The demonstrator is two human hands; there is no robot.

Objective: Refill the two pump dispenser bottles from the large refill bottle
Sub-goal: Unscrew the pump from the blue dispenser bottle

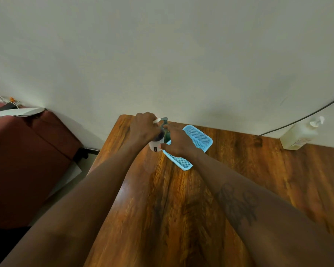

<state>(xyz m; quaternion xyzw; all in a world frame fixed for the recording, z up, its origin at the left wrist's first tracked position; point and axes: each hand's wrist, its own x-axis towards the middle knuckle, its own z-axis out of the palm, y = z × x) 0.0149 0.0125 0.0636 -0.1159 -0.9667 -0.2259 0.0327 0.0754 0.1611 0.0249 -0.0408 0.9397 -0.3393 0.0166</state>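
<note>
Near us on the brown wooden table (162,209), our left hand (143,128) curls over the pump of the white cylindrical plastic bottle (156,146), likely to unscrew it. Our right hand (178,144) reaches the dark green pump bottle (167,132) by the light blue mesh basket (199,137); whether it grips, we cannot tell. The pale cream large refill bottle (299,134) stands well apart against the wall.

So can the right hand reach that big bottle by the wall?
Probably yes. The right hand seems to hold nothing, and only the low blue basket and bare table lie between it and the large refill bottle. It would be a long sideways stretch.
</note>
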